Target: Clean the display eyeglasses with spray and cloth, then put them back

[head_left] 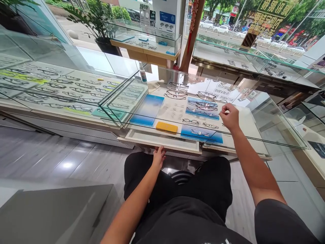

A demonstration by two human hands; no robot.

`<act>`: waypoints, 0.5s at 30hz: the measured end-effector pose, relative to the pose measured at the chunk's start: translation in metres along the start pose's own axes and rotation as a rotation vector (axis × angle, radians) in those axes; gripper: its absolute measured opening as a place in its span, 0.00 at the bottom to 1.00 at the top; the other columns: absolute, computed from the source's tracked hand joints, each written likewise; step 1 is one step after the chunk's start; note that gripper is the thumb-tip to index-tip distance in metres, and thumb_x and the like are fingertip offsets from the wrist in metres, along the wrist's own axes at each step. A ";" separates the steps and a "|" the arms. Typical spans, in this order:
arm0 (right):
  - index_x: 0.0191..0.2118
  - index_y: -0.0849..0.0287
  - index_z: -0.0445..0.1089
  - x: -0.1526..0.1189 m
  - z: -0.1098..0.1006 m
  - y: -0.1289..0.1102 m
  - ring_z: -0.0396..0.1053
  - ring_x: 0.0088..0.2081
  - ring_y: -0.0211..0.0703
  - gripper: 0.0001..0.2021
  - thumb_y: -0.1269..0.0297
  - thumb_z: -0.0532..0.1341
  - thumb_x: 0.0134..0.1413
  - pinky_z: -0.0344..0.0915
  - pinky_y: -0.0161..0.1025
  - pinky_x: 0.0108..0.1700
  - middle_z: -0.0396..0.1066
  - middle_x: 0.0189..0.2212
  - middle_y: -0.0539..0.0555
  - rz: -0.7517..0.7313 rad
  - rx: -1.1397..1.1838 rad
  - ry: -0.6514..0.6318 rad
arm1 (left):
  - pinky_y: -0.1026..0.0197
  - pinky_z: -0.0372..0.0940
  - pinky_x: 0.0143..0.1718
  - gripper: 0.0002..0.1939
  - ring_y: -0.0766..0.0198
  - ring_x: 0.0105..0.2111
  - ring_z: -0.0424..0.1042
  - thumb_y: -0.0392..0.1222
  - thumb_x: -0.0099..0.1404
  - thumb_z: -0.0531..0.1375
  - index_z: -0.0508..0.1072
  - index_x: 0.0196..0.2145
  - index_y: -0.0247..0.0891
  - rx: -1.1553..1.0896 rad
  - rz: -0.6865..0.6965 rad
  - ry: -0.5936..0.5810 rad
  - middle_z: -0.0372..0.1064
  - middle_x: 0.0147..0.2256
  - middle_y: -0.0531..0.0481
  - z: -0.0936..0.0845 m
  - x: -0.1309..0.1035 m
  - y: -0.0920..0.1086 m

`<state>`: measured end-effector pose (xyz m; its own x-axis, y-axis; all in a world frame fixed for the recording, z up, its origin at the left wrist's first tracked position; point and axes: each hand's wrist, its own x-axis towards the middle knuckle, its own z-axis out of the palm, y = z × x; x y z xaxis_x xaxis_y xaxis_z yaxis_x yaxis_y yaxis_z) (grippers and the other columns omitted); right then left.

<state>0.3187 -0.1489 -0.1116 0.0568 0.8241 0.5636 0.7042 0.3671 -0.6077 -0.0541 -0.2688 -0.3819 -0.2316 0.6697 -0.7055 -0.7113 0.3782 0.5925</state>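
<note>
My left hand (pixel 158 158) is at the front edge of a partly pulled-out drawer (pixel 162 144) below the glass counter, its fingers curled at the edge. Over the glass top, at the right, is my right hand (pixel 229 116), fingers bent together; whatever they may pinch is too small to make out. Several pairs of glasses lie left of it on a blue sheet (pixel 188 111). A yellow case (pixel 167 127) sits near the counter's front, between a blue sheet (pixel 147 110) and another blue sheet (pixel 217 137) with glasses on it.
A spray bottle (pixel 143 73) and a white cloth (pixel 154 84) are at the counter's back. To the left, a glass display case (pixel 99 103) holds many glasses. Further glass cases and a potted plant (pixel 103 37) stand beyond. My knees are under the drawer.
</note>
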 end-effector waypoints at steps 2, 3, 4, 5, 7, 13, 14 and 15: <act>0.27 0.51 0.60 0.014 0.004 0.000 0.64 0.35 0.47 0.10 0.72 0.61 0.47 0.68 0.42 0.34 0.67 0.30 0.52 -0.056 -0.081 -0.066 | 0.67 0.56 0.26 0.34 0.67 0.36 0.76 0.45 0.57 0.79 0.61 0.50 0.46 0.017 0.026 0.019 0.72 0.42 0.54 -0.013 -0.009 -0.005; 0.27 0.51 0.59 0.022 0.006 0.000 0.64 0.35 0.47 0.10 0.72 0.61 0.47 0.68 0.43 0.35 0.68 0.30 0.53 -0.087 -0.115 -0.106 | 0.67 0.56 0.27 0.32 0.66 0.36 0.76 0.45 0.58 0.78 0.62 0.50 0.45 0.028 0.034 0.027 0.72 0.42 0.53 -0.019 -0.014 -0.007; 0.27 0.51 0.59 0.030 0.008 0.001 0.64 0.35 0.48 0.10 0.72 0.61 0.48 0.68 0.44 0.37 0.68 0.31 0.54 -0.118 -0.148 -0.151 | 0.67 0.57 0.27 0.31 0.66 0.36 0.77 0.44 0.59 0.77 0.62 0.50 0.45 0.037 0.033 0.034 0.72 0.42 0.53 -0.025 -0.020 -0.009; 0.27 0.51 0.59 0.038 0.009 0.002 0.65 0.35 0.48 0.10 0.72 0.61 0.49 0.68 0.45 0.39 0.69 0.31 0.54 -0.145 -0.180 -0.191 | 0.67 0.58 0.28 0.30 0.66 0.36 0.77 0.44 0.60 0.76 0.63 0.50 0.45 0.046 0.030 0.038 0.72 0.43 0.52 -0.032 -0.026 -0.010; 0.28 0.52 0.63 0.052 0.013 0.003 0.68 0.37 0.51 0.07 0.70 0.61 0.52 0.68 0.48 0.44 0.72 0.32 0.56 -0.194 -0.242 -0.291 | 0.67 0.60 0.30 0.28 0.64 0.38 0.79 0.44 0.62 0.76 0.64 0.50 0.45 0.061 0.019 0.040 0.73 0.45 0.50 -0.045 -0.039 -0.011; 0.44 0.54 0.80 0.078 0.023 0.004 0.72 0.55 0.65 0.12 0.57 0.67 0.57 0.65 0.57 0.57 0.81 0.50 0.62 -0.236 -0.470 -0.554 | 0.64 0.65 0.34 0.20 0.57 0.44 0.82 0.42 0.64 0.74 0.68 0.46 0.42 0.151 -0.050 0.023 0.76 0.48 0.44 -0.081 -0.079 -0.006; 0.44 0.54 0.81 0.081 0.025 0.003 0.73 0.55 0.66 0.12 0.56 0.67 0.58 0.65 0.58 0.57 0.81 0.50 0.61 -0.241 -0.511 -0.584 | 0.64 0.63 0.33 0.18 0.56 0.45 0.83 0.44 0.65 0.73 0.69 0.45 0.41 0.215 -0.068 0.019 0.76 0.49 0.42 -0.084 -0.087 -0.003; 0.43 0.53 0.81 0.082 0.027 0.003 0.73 0.55 0.65 0.11 0.56 0.66 0.59 0.65 0.57 0.57 0.82 0.50 0.60 -0.246 -0.543 -0.607 | 0.65 0.62 0.31 0.16 0.55 0.44 0.83 0.46 0.67 0.71 0.71 0.45 0.40 0.309 -0.091 0.015 0.77 0.50 0.40 -0.086 -0.096 0.002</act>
<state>0.3062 -0.0685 -0.0817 -0.4226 0.8933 0.1528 0.8974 0.4361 -0.0670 -0.0901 -0.3870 -0.3464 -0.1876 0.6161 -0.7650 -0.4950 0.6134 0.6154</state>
